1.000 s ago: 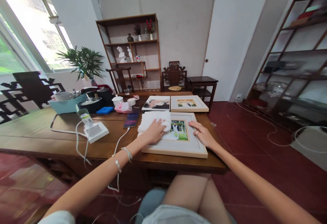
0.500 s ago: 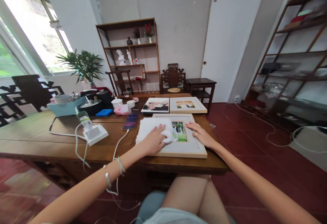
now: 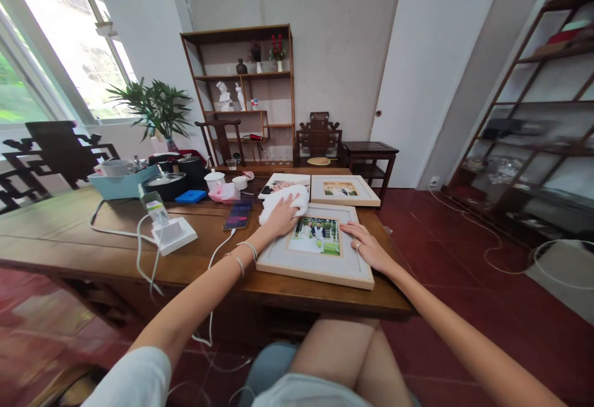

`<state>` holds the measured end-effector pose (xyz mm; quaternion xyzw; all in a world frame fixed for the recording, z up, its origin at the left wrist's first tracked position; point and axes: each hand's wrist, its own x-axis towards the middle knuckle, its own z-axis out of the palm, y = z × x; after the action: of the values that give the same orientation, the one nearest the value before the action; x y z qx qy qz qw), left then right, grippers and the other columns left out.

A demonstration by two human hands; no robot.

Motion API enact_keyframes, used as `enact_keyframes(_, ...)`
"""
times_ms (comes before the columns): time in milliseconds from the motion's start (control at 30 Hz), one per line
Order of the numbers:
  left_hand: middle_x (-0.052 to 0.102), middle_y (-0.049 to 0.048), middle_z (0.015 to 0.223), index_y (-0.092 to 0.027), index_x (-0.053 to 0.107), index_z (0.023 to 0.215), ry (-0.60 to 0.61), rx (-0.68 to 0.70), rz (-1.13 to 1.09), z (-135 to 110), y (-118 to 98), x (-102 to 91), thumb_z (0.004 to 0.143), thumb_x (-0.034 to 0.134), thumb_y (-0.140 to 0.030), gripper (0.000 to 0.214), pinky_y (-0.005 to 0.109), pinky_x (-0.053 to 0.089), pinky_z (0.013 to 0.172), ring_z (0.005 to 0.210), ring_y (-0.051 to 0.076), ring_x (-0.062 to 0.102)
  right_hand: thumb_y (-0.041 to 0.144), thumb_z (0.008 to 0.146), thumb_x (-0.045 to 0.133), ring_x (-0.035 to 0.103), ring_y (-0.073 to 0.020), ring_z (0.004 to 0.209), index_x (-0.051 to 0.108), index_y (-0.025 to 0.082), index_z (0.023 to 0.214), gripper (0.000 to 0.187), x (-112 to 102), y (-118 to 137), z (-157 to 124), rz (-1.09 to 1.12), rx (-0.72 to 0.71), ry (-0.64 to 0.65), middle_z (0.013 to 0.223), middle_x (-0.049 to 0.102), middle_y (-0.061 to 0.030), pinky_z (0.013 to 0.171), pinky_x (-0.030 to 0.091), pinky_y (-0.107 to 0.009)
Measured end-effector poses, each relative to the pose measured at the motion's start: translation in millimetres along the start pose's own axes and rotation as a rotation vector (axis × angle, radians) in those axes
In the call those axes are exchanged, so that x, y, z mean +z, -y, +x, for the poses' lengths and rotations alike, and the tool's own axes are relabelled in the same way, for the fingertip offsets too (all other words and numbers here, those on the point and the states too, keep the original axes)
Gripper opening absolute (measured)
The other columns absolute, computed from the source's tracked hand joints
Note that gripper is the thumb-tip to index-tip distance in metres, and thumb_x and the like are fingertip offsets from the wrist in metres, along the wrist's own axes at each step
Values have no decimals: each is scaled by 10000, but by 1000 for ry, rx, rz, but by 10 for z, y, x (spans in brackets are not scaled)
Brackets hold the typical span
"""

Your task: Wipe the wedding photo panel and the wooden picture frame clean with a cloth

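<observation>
A picture frame [image 3: 318, 274] with a pale wooden rim and a light grey mat lies flat near the table's front edge. At its middle is a photo [image 3: 325, 237] of two people on grass. My left hand [image 3: 282, 215] presses a fluffy white cloth [image 3: 290, 197] against the frame's far left corner, fingers over the cloth. The cloth also overlaps the near part of a white-edged photo panel [image 3: 269, 183] behind. My right hand [image 3: 369, 247] lies on the right side of the mat, fingers stretched out beside the photo, holding nothing.
Behind the panel's right side lies another framed picture [image 3: 371, 197]. A phone [image 3: 237, 215] on a white cable lies left of the frame. Farther left are a white power strip [image 3: 174, 237], a blue box [image 3: 191, 197], a pot [image 3: 164, 184] and a light-blue basin [image 3: 116, 189].
My left hand has moved the white cloth away from me, from the frame's left side to its far left corner, uncovering the photo. My right hand stays on the mat.
</observation>
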<state>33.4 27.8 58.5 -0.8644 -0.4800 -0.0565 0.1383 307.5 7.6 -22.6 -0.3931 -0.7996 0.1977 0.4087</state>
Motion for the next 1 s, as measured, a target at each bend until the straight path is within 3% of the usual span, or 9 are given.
enact_keyframes(233, 527, 160, 1270, -134, 601, 1031, 133, 104, 20, -188, -169, -149, 855, 415, -173, 259, 452, 261, 1028, 1221, 262, 442, 122, 650, 416, 383, -251, 1245, 609, 217, 1136, 532, -12, 5, 8, 1, 21, -5, 1234, 566, -62, 1068, 230, -493)
enact_keyframes(367, 648, 151, 1043, -137, 630, 946, 234, 173, 20, -458, -373, -464, 856, 429, -216, 234, 394, 414, 870, 958, 259, 615, 123, 651, 417, 390, -251, 1240, 615, 218, 1127, 523, -12, 16, 4, 0, 16, -14, 1227, 570, -60, 1063, 244, -486)
enact_keyframes(467, 687, 100, 868, -155, 641, 885, 297, 254, -5, -677, -531, -776, 866, 424, -236, 232, 312, 460, 734, 825, 230, 645, 122, 639, 419, 391, -252, 1239, 620, 215, 1117, 528, -12, 22, 5, 5, 6, -17, 1217, 578, -60, 1060, 250, -484)
enact_keyframes(567, 689, 65, 858, -180, 630, 895, 332, 332, -47, -811, -642, -966, 880, 422, -280, 232, 282, 465, 705, 799, 207, 643, 123, 632, 421, 392, -245, 1238, 620, 222, 1115, 531, -14, 22, 7, 13, -2, -14, 1218, 578, -53, 1062, 250, -474)
enact_keyframes(667, 685, 82, 923, -169, 617, 936, 333, 312, -91, -800, -677, -889, 905, 382, -309, 276, 290, 473, 736, 839, 205, 642, 127, 635, 422, 390, -240, 1240, 618, 238, 1116, 531, -16, 16, 7, 18, -4, -8, 1220, 578, -39, 1064, 246, -474)
enact_keyframes(767, 646, 125, 1077, -149, 613, 960, 288, 232, -62, -644, -619, -612, 887, 407, -228, 232, 348, 446, 850, 1052, 245, 576, 137, 642, 423, 379, -245, 1247, 611, 238, 1128, 530, -19, 15, 3, 17, 0, -3, 1236, 566, -42, 1061, 246, -484)
enact_keyframes(833, 555, 124, 1247, -157, 595, 1015, 231, 181, -45, -484, -527, -427, 877, 406, -169, 234, 412, 350, 979, 1237, 256, 425, 139, 643, 424, 376, -248, 1249, 605, 237, 1136, 534, -22, 21, -1, 13, 3, 0, 1246, 559, -45, 1058, 249, -491)
enact_keyframes(1000, 217, 170, 1476, -107, 521, 1158, 102, 46, -10, -94, -256, -199, 878, 345, -106, 330, 491, 219, 1048, 1355, 288, 206, 149, 659, 429, 379, -256, 1248, 603, 232, 1139, 517, -33, 44, -2, 9, -5, 10, 1233, 571, -52, 1058, 243, -502)
